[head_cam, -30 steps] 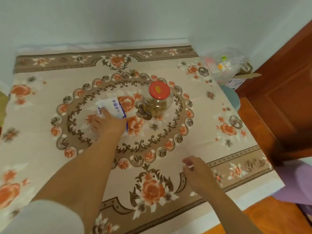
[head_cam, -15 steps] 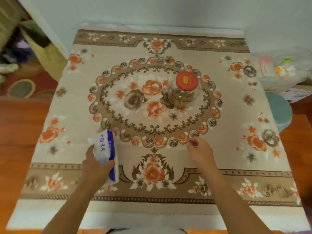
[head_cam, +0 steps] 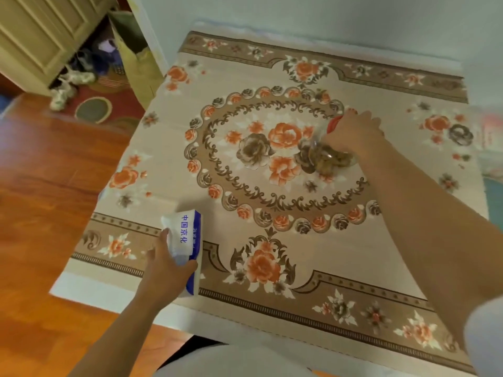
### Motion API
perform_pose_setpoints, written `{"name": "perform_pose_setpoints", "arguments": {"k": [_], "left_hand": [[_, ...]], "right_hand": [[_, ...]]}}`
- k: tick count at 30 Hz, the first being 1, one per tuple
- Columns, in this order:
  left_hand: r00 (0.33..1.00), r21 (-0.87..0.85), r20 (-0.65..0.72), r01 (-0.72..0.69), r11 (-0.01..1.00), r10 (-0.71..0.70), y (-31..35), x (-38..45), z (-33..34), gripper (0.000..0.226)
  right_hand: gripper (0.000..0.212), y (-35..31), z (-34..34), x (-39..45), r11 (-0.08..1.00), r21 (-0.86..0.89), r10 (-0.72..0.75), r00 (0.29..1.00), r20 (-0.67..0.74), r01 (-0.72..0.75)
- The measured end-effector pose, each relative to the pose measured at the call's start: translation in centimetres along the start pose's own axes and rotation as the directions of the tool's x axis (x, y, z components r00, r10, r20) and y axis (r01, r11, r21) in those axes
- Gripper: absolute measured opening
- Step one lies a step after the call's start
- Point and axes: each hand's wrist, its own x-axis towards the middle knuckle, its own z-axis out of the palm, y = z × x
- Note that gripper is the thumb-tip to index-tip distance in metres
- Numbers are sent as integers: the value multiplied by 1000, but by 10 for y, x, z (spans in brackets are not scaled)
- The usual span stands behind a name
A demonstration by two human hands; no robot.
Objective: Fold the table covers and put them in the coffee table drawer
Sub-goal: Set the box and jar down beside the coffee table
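Both hands are busy over the floral table cover (head_cam: 231, 202), which lies spread flat across the table with its border running along every visible edge. Taking the oval flower wreath at the cover's middle as the landmark: the left hand (head_cam: 166, 270) sits below and to the left of that wreath, over the brown border band near the cover's front edge. Its fingers and thumb curl round a white and blue tissue pack (head_cam: 186, 246) printed with blue characters, gripping it from the lower end so that the pack stands up out of the fist, tilted slightly.

Right hand (head_cam: 353, 131): it reaches to the wreath's right side, where a clear jar (head_cam: 326, 156) with a red lid (head_cam: 333, 123) stands on the cover just inside the wreath's ring. The fingers close over the lid from above and hide most of it; only a red sliver shows at the hand's left. Brownish contents fill the jar, though blur keeps me from telling what they are.

Beyond the wreath, the cover's far edge meets a pale wall (head_cam: 326, 17). To the wreath's left, past the cover's side edge, lies a wooden floor (head_cam: 49, 172), with a red patterned rug (head_cam: 103, 104) and a cream cabinet (head_cam: 40, 31) farther back.
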Motion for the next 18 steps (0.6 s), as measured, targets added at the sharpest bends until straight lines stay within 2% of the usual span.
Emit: {"name": "perform_pose_setpoints", "arguments": {"k": [3, 6, 9, 11, 15, 18], "left_hand": [[1000, 14, 26, -3, 1000, 3, -6, -1, -3, 101], [998, -3, 50, -48, 999, 48, -10, 0, -1, 99], [987, 18, 105, -126, 992, 123, -11, 1, 1, 98], [962, 24, 188, -206, 978, 198, -6, 3, 1, 99], [838, 55, 415, -411, 910, 353, 10, 16, 2, 104], [668, 89, 596, -605, 791, 444, 15, 30, -3, 104]], "right_hand": [[104, 5, 6, -11, 986, 160, 59, 997, -48, -50], [95, 22, 21, -53, 950, 307, 106, 983, -151, -56], [91, 37, 40, -127, 844, 530, 231, 945, -231, -77], [86, 44, 55, -184, 774, 620, 326, 922, -212, -131], [78, 51, 79, -293, 707, 646, 464, 878, -118, -287], [80, 40, 105, -369, 685, 595, 592, 797, -119, -420]]}}
